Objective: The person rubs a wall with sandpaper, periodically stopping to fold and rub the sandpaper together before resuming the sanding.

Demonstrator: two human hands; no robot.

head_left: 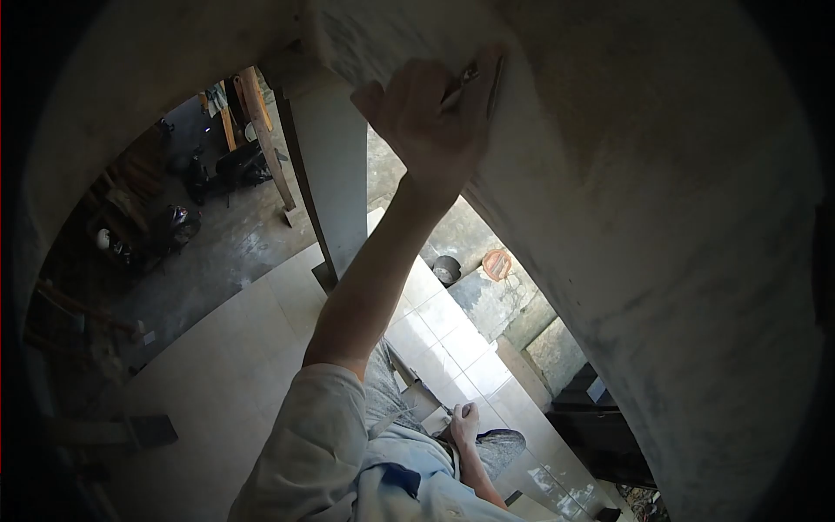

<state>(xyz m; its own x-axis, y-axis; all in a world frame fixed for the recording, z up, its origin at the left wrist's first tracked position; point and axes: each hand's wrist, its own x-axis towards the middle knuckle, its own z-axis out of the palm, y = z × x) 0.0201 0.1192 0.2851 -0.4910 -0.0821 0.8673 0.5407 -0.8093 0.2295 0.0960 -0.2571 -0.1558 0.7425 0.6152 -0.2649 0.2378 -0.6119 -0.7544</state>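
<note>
My left hand [432, 122] is raised high and closed around a trowel [494, 87], its thin metal blade seen nearly edge-on. The blade lies against a pale, smeared surface [600, 226] that curves overhead and down the right side. Low in front of my lap, my right hand [465, 424] is closed in a fist. From it a flat grey tool [422, 403] with a dark, thin edge reaches up and to the left, close to my grey shorts [500, 448]. The fingers hide its handle.
Light floor tiles [461, 344] lie below. Beyond them are a dark bucket [446, 270] and an orange-brown round item [497, 264]. A pale column [330, 165] stands left of my raised arm. Parked motorcycles [235, 170] and a wooden post [265, 130] are farther off at left.
</note>
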